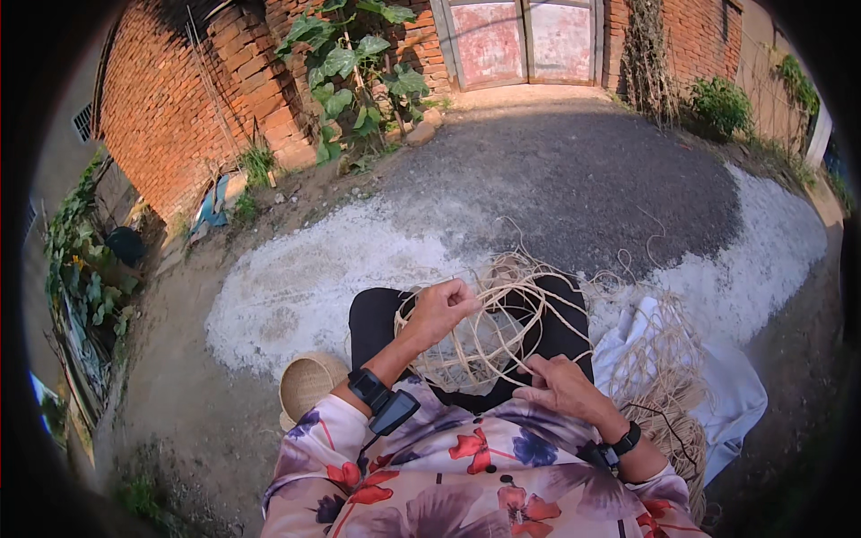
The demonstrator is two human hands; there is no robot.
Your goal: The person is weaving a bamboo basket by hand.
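Pale, twisted straw-coloured cord (513, 294) lies in open, crossing loops above my lap, between my dark-trousered knees. My left hand (438, 311) is closed at the upper left of the loops, its fingers curled round strands of the cord. Lower and to the right, my right hand (563, 387) pinches a strand between thumb and fingers at the near side of the loops. The exact spot of that pinch is partly hidden by the fingers. More tangled cord lies just beyond my knees.
Right of me, a big heap of loose cord (668, 381) spreads over a white cloth (737, 386). A round woven basket (309, 392) stands on the ground at my left. Ahead are grey-and-white ground, leafy plants (341, 67), brick walls (161, 117) and a faded red double door (489, 45).
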